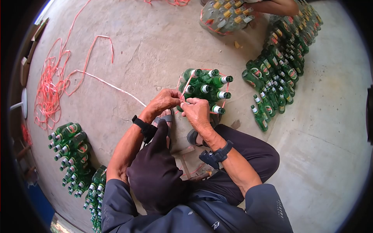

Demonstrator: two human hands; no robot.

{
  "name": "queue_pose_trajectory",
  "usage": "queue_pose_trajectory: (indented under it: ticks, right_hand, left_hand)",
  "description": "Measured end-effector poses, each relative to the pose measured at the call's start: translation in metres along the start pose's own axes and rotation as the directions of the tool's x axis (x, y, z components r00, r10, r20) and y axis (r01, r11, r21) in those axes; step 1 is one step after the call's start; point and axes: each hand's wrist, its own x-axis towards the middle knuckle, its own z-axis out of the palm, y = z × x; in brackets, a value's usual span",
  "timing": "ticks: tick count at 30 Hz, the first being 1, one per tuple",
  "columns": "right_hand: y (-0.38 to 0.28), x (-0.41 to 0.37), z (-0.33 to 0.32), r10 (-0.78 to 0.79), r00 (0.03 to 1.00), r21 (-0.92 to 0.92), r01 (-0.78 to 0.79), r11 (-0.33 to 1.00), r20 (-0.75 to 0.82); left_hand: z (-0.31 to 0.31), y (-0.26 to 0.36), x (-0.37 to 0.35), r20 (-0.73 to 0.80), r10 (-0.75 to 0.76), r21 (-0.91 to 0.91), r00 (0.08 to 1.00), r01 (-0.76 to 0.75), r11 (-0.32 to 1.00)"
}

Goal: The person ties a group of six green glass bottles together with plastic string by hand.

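Observation:
A bundle of several green glass bottles stands upright on the floor before me, with pink plastic twine running around and over it. At the bundle's near left side, my left hand pinches the twine. My right hand is closed on the twine too, its fingertips almost meeting the left ones. The exact crossing of the strands between my fingers is too small to make out. A pale length of twine trails from near my left wrist across the floor to the left.
A loose heap of pink twine lies at the left. Green bottles lie stacked at lower left and in a long row at right. At the top, another person's arm reaches by a tied bundle of clear bottles.

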Motion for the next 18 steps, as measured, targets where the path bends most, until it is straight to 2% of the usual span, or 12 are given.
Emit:
queue_pose_trajectory:
  ticks: [4, 7, 9, 10, 12, 16, 18]
  right_hand:
    - [0.009, 0.01, -0.005, -0.082, 0.996, -0.127, 0.085, 0.988, 0.029]
    - [0.005, 0.005, -0.007, -0.152, 0.987, -0.207, 0.137, 0.969, -0.055]
    - [-0.004, -0.003, -0.012, 0.022, 0.999, -0.116, -0.027, 0.993, -0.04]
    - [0.003, -0.002, -0.01, 0.023, 0.999, -0.117, -0.028, 0.993, -0.039]
    - [0.017, -0.001, -0.007, -0.159, 0.978, -0.284, 0.117, 0.952, -0.131]
    - [0.021, -0.006, -0.014, -0.123, 0.979, -0.37, 0.055, 0.927, -0.163]
    - [0.023, -0.008, -0.016, -0.174, 0.968, -0.441, 0.078, 0.894, -0.182]
  left_hand:
    - [0.009, 0.01, -0.006, -0.04, 0.067, 0.07, 0.997, -0.064, 0.995]
    - [0.011, 0.016, -0.009, -0.029, 0.031, 0.105, 0.999, -0.027, 0.994]
    - [0.013, 0.014, -0.007, -0.014, 0.04, 0.103, 0.999, -0.039, 0.994]
    - [0.013, 0.013, -0.006, 0.001, 0.05, 0.102, 0.999, -0.05, 0.993]
    - [0.011, 0.007, -0.001, 0.009, 0.055, 0.111, 0.998, -0.056, 0.992]
    - [0.007, 0.0, 0.006, 0.017, 0.066, 0.167, 0.998, -0.067, 0.984]
    - [0.008, -0.001, 0.006, 0.021, 0.079, 0.155, 0.997, -0.081, 0.985]
